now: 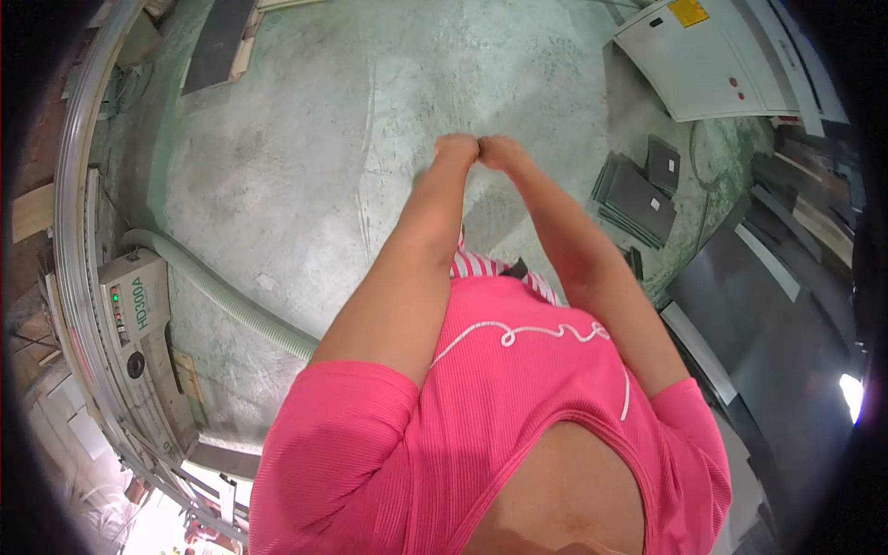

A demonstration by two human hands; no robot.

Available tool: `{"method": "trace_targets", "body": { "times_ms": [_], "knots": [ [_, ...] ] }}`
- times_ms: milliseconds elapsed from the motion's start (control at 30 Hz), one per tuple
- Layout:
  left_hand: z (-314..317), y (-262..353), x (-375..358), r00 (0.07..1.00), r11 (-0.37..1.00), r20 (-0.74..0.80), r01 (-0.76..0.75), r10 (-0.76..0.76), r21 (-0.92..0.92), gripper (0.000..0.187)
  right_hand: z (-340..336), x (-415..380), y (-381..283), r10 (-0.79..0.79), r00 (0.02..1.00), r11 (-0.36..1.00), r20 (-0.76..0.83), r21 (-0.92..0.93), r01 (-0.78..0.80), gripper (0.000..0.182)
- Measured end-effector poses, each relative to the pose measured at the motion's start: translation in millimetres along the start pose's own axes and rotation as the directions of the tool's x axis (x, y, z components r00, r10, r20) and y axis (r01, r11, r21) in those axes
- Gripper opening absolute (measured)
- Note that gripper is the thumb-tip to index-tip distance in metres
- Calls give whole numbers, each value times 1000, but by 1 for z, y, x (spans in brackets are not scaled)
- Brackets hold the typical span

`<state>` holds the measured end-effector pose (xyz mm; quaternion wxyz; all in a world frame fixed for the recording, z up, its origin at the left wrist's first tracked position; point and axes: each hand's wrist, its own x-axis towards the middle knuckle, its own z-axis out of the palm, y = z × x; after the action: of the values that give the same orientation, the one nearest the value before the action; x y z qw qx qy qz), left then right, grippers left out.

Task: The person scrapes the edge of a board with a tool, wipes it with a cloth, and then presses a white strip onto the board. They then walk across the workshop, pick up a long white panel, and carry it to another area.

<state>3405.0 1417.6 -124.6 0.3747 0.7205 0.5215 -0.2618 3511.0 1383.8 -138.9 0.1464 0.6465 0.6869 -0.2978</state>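
Note:
Both arms reach straight out ahead of my body over the concrete floor [277, 157]. My left hand [456, 146] is closed, its fingers curled and turned mostly away from view. Close against it, my right hand [502, 153] is closed as well. A small dark patch shows between the two hands, too small to name. Whatever they may hold is hidden. Below the arms, red-and-white striped cloth [476, 265] shows under the hem of a pink shirt [518, 361].
At left stands a machine marked HD300A [139, 296], with a ribbed hose [222, 296] running along the floor. Dark flat panels [638, 199] lie stacked at right, near a pale cabinet [703, 60]. Larger grey sheets [749, 305] lean farther right. A dark board [217, 46] lies upper left.

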Motion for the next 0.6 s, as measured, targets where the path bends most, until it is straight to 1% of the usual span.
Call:
{"method": "trace_targets", "body": {
  "times_ms": [33, 100, 133, 167, 200, 233, 267, 300, 333, 367, 433, 500, 600],
  "knots": [
    [-9, 3, 19, 1000, 1000, 25, 6, -5, -6, 22, -6, 16, 10, 0, 1000, 1000, 25, 7, -1, 27],
    [-49, 10, 64, 997, 996, 62, 55, -51, -67, 21, -41, 63, 32, -32, 998, 999, 59, -2, 32, 29],
    [-64, 11, 87, 999, 1000, -47, -25, 25, -1, 22, -44, 95, 49, 4, 1000, 1000, 20, 22, -4, 28],
    [-77, 9, 119, 990, 998, -134, -36, 42, 45, 22, -59, 120, 63, -44, 999, 999, -30, 6, 45, 27],
    [-94, 12, 152, 973, 994, -219, -54, 75, 98, 22, -76, 150, 78, -17, 1000, 1000, 7, -22, 17, 32],
    [-121, 16, 172, 973, 993, -214, -68, 87, 94, 22, -104, 165, 84, 12, 998, 999, -59, -33, -14, 28],
    [-155, 22, 187, 973, 993, -205, -89, 104, 83, 22, -135, 182, 91, 66, 998, 997, -14, -33, -66, 25],
    [-198, 33, 191, 989, 992, -110, -95, 104, 80, 24, -165, 198, 101, 31, 1000, 997, 0, -65, -31, 25],
    [-236, 44, 192, 995, 991, -1, -95, 95, 90, 26, -200, 213, 104, 49, 998, 996, 27, -79, -46, 22],
    [-271, 57, 205, 993, 988, -20, -113, 115, 109, 26, -235, 232, 110, 65, 998, 995, -1, -78, -65, 22],
    [-338, 76, 234, 980, 987, -148, -117, 133, 111, 23, -298, 271, 123, 97, 985, 995, -142, -21, -100, 21],
    [-392, 92, 277, 911, 979, -363, -156, 194, 132, 22, -344, 320, 143, 134, 921, 991, -366, 51, -124, 20],
    [-498, 125, 297, 853, 973, -472, -164, 224, 165, 22, -448, 355, 160, 159, 891, 987, -425, 100, -128, 21]
  ]
}}
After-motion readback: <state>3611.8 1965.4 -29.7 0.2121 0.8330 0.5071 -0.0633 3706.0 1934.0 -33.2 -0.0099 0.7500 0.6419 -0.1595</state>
